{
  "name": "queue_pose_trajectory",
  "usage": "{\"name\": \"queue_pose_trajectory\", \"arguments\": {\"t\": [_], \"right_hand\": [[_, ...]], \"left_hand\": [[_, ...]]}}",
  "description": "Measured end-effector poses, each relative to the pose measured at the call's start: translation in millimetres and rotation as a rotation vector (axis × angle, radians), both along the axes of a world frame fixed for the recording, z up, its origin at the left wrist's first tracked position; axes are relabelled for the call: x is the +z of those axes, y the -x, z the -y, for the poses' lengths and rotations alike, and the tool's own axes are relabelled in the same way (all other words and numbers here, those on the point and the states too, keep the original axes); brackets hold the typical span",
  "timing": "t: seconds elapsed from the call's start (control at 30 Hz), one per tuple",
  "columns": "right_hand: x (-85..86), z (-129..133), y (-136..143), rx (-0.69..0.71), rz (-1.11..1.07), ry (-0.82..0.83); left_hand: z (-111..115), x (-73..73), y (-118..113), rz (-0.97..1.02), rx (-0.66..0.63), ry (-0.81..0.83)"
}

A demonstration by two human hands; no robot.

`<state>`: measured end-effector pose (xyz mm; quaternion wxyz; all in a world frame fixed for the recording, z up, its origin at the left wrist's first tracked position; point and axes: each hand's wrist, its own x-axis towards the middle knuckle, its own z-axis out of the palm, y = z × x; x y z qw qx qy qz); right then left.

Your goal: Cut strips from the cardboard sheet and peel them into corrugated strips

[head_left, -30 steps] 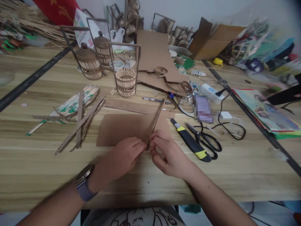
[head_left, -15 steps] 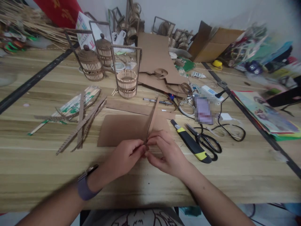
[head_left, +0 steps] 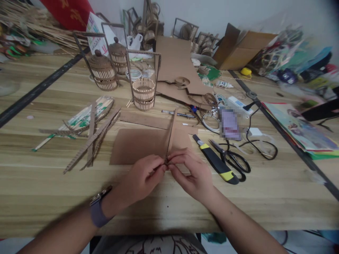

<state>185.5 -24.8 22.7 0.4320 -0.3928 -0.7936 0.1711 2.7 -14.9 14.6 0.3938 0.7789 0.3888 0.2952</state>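
My left hand [head_left: 144, 176] and my right hand [head_left: 192, 173] meet at the near end of a thin cardboard strip [head_left: 171, 135]. Both pinch that end between thumb and fingers; the exact grip is partly hidden by the fingertips. The strip rises away from me over a flat brown cardboard sheet [head_left: 137, 144]. Right of my right hand lie a black and yellow utility knife [head_left: 215, 160] and black scissors [head_left: 231, 158]. Loose cardboard strips [head_left: 92, 144] are spread to the left.
A small stick bucket [head_left: 143, 93] with a tall handle stands behind the sheet, and lidded ones [head_left: 103, 72] stand back left. A phone [head_left: 230, 123], cables and a pen [head_left: 180, 114] lie beyond. An open carton [head_left: 242, 49] is at the back right.
The strip has turned slightly more upright in view. My fingertips have shifted a little and come closer together at its near end.
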Motion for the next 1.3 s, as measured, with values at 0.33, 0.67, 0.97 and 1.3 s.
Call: {"name": "queue_pose_trajectory", "arguments": {"t": [0.33, 0.67, 0.97, 1.3], "right_hand": [[-5.4, 0.3, 2.1, -0.031, 0.003, -0.046], [-16.1, 4.1, 7.9, -0.082, 0.052, -0.120], [-5.8, 4.9, 7.1, -0.078, -0.049, -0.056], [-10.4, 4.9, 5.9, -0.042, -0.049, -0.066]], "left_hand": [[-2.0, -3.6, 3.3, 0.012, -0.015, 0.079], [0.0, -5.3, -1.6, 0.033, 0.111, 0.237], [2.3, -7.2, -1.8, 0.018, 0.112, 0.083], [3.8, -8.6, -1.2, 0.092, 0.066, 0.243]]}}
